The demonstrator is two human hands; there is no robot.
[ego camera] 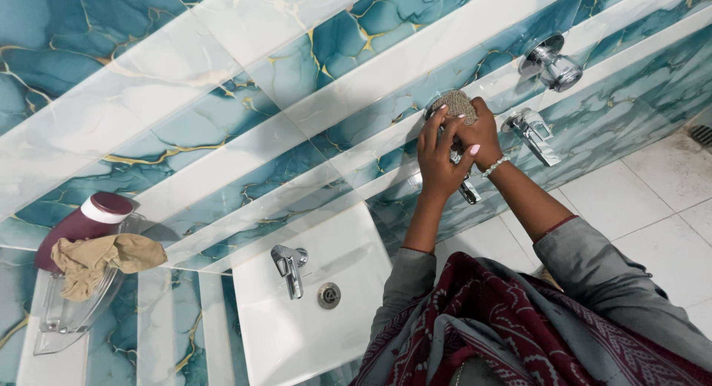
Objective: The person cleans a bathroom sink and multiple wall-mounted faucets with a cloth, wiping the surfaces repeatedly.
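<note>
Both arms raised to the wall. Scrub pad (458, 104), grey-brown, coarse, rounded, pressed against the tiled wall (222, 111) above a chrome tap (467, 189). Right hand (480, 134) closed around the pad, beaded bracelet on its wrist. Left hand (437, 160) narrow, fingertips touching the pad's lower left edge. Wall fittings counted: three chrome, in a row. One white washbasin (297, 334) with one faucet (289, 269). One clear shelf (67, 319) carrying one maroon bottle (81, 226) and one tan cloth (104, 260).
</note>
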